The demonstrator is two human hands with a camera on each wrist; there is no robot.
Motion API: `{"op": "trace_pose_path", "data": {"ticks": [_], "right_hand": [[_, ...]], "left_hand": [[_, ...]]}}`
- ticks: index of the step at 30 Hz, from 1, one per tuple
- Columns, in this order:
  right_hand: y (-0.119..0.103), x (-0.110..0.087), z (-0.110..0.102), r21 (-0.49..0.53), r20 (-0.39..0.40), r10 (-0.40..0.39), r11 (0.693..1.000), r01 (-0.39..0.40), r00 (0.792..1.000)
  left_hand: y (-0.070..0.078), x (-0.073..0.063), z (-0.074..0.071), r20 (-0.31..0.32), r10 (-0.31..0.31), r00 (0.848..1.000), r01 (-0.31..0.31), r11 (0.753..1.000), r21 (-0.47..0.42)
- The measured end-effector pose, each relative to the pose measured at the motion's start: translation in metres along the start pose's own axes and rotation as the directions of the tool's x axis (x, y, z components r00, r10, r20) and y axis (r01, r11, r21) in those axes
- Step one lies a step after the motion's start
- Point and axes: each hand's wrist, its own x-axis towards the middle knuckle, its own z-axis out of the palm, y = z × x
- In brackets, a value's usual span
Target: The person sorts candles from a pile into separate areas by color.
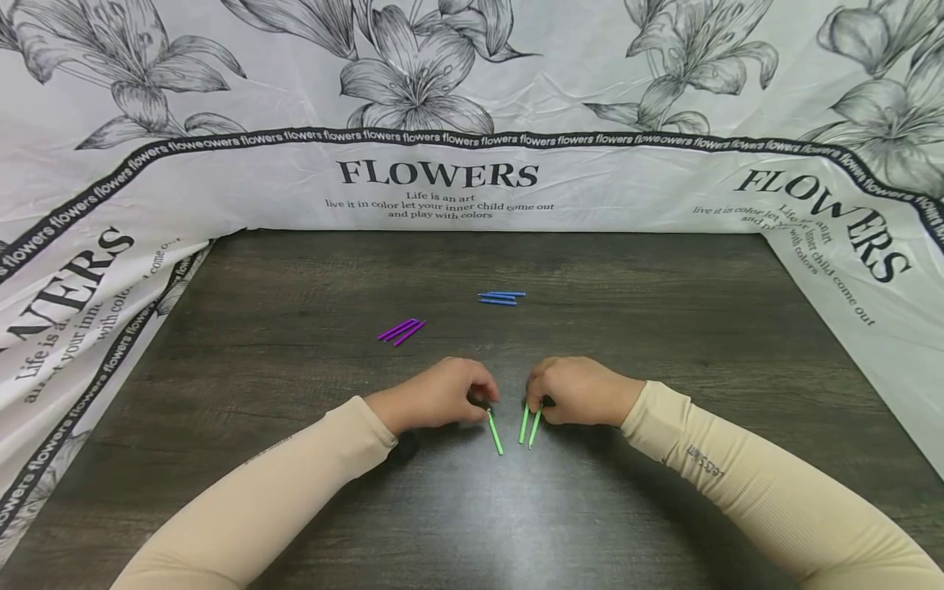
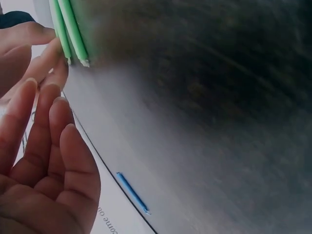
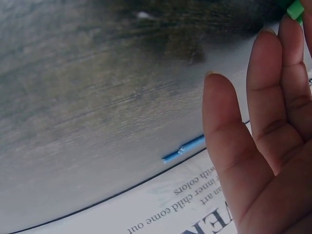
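Three thin green candles lie near the middle of the table between the two hands. My left hand (image 1: 446, 395) curls toward one green candle (image 1: 496, 434), its far end at the thumb and index fingertips; the other fingers look relaxed in the left wrist view. Opposite, my right hand (image 1: 578, 391) pinches the far ends of two green candles (image 1: 534, 428), whose near ends slant toward me. In the left wrist view, a pair of green candles (image 2: 73, 34) shows pale wicks. A green candle end (image 3: 295, 9) peeks out by the fingertips in the right wrist view.
Several blue candles (image 1: 501, 298) lie together farther back on the dark wooden table (image 1: 295, 295). Three purple candles (image 1: 401, 331) lie slanted to the left of them. White cloth (image 1: 627, 188) with flower prints and lettering borders the table at the back and both sides.
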Motion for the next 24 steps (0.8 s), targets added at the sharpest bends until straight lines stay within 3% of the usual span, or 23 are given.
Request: {"op": "trace_pose_path", "data": {"ticks": [10,18,24], "right_hand": [[-0.001,0.001,0.0,0.005,0.011,0.007,1.0,-0.007,1.0],[-0.001,0.002,0.0,0.003,0.012,0.015,1.0,-0.015,1.0],[-0.001,0.001,-0.001,0.002,0.018,0.02,1.0,-0.02,1.0]], "left_hand": [[-0.007,0.004,-0.002,0.045,0.072,0.996,-0.074,0.996,0.049],[-0.009,0.009,0.002,0.11,0.042,0.993,-0.05,0.996,0.07],[-0.011,0.013,0.003,0.119,0.055,0.991,-0.066,0.994,0.088]]}}
